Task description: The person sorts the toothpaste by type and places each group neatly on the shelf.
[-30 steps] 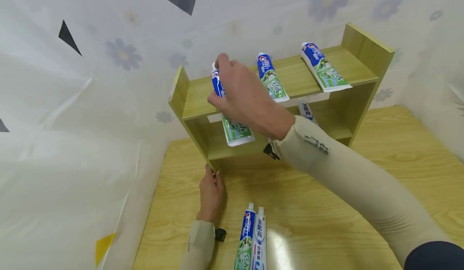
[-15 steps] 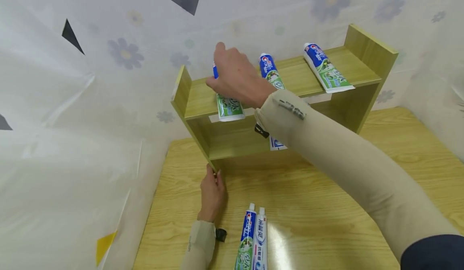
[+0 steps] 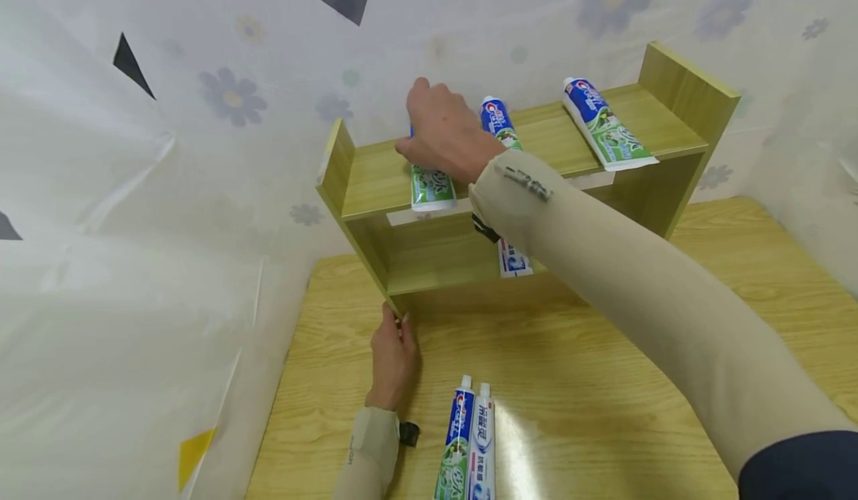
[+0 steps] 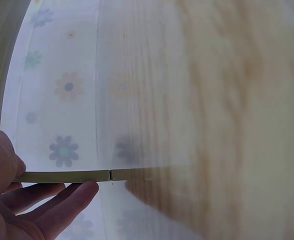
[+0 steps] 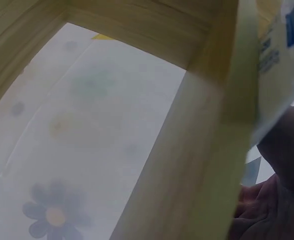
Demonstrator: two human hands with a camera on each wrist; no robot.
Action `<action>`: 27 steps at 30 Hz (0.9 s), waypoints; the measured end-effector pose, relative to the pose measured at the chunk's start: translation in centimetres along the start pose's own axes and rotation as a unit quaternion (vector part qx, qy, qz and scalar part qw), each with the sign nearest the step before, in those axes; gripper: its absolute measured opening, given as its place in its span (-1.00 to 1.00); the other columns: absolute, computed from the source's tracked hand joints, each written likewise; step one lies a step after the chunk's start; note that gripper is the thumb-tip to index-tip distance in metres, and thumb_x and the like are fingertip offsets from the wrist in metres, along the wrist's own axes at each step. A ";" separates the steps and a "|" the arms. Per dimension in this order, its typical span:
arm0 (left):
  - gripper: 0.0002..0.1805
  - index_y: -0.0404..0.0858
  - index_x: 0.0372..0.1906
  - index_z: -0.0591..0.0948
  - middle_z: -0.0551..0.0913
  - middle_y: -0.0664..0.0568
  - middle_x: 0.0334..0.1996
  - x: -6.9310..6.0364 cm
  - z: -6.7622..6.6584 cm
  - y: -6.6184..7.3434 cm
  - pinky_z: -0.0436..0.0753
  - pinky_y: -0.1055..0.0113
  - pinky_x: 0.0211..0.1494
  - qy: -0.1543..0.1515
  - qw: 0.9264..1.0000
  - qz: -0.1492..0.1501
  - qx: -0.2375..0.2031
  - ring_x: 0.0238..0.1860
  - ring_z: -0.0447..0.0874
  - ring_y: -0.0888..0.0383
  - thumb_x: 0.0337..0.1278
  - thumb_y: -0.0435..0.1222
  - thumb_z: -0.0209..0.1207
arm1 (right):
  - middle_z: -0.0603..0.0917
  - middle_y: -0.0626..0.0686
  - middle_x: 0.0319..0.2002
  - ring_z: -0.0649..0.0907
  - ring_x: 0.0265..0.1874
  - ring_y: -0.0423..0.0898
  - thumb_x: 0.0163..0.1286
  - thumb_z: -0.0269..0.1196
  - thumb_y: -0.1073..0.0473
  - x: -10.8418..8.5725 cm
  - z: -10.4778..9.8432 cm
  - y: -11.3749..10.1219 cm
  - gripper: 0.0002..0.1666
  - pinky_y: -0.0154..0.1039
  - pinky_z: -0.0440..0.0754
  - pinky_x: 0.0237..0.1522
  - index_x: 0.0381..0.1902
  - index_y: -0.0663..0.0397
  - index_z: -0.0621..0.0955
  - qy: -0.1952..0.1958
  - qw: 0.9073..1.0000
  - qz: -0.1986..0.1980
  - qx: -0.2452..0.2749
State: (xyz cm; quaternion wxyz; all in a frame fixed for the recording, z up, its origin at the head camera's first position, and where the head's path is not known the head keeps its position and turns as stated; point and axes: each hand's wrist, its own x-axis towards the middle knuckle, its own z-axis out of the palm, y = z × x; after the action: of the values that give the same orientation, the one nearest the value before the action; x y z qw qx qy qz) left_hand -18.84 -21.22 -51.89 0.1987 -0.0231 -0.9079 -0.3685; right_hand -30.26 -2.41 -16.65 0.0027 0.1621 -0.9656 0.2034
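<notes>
My right hand [image 3: 445, 131] holds a blue and green toothpaste tube [image 3: 432, 191] from above at the left part of the wooden shelf's top board [image 3: 372, 179]. The hand covers most of the tube; its flat green end sticks out past the front edge. In the right wrist view, the tube's back [image 5: 279, 65] and part of the hand [image 5: 267, 210] show beside the board. Low on the left, my left hand [image 3: 392, 358] grips the bottom of the shelf's side panel [image 3: 362, 258]. In the left wrist view, thumb and fingers lie on either side of the panel edge [image 4: 61, 176].
Two more tubes, one in the middle [image 3: 496, 120] and one at the right [image 3: 606, 124], lie on the top board. A white and blue tube [image 3: 515, 259] lies on the lower board, partly behind my sleeve. Two tubes [image 3: 459, 440] lie together on the table [image 3: 570, 410].
My right hand has carried the tube up and back onto the top board, then slightly right. The left hand stays at the side panel.
</notes>
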 end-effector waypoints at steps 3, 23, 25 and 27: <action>-0.67 -0.39 0.38 0.47 0.80 -0.40 0.03 0.0 0.0 -0.1 0.87 -0.07 -0.11 0.002 1.000 0.004 0.001 -0.03 0.89 -0.22 0.75 -0.34 0.04 | 0.63 0.23 0.10 0.75 -0.01 0.07 0.67 0.18 -0.07 0.3 0.1 0.2 -0.35 -0.11 0.81 0.13 0.40 0.32 0.34 -0.001 1.000 0.004 -0.003; -0.69 -0.43 0.34 0.47 0.81 -0.41 -0.03 -0.1 0.2 -0.4 0.87 0.00 -0.21 0.014 1.000 0.018 0.004 -0.11 0.90 -0.21 0.72 -0.38 0.06 | 0.64 0.28 0.18 0.75 0.10 0.14 0.69 0.12 -0.16 0.2 0.2 0.5 -0.27 -0.02 0.78 0.25 0.46 0.34 0.35 -0.003 0.999 0.022 -0.034; -0.72 -0.42 0.31 0.48 0.80 -0.39 -0.06 -0.1 0.2 -0.4 0.86 0.02 -0.23 0.013 1.000 0.016 0.005 -0.14 0.90 -0.19 0.72 -0.38 0.05 | 0.63 0.30 0.22 0.75 0.14 0.17 0.71 0.08 -0.22 -0.4 -0.1 0.6 -0.21 0.00 0.77 0.27 0.50 0.34 0.33 0.018 0.999 0.015 -0.032; -0.73 -0.41 0.30 0.48 0.80 -0.39 -0.06 0.0 0.2 -0.3 0.86 0.01 -0.22 0.011 1.000 0.016 0.006 -0.14 0.89 -0.20 0.73 -0.38 0.05 | 0.62 0.32 0.23 0.74 0.15 0.20 0.72 0.06 -0.24 -1.4 -0.4 0.8 -0.19 0.03 0.76 0.27 0.50 0.35 0.33 0.052 0.998 0.000 -0.023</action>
State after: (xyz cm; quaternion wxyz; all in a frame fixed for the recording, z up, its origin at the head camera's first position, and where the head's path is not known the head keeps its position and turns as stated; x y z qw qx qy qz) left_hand -18.98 -21.32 -52.25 0.2144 -0.0322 -0.9073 -0.3604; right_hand -29.23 -1.11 -16.73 0.0563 0.1509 -0.9686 0.1895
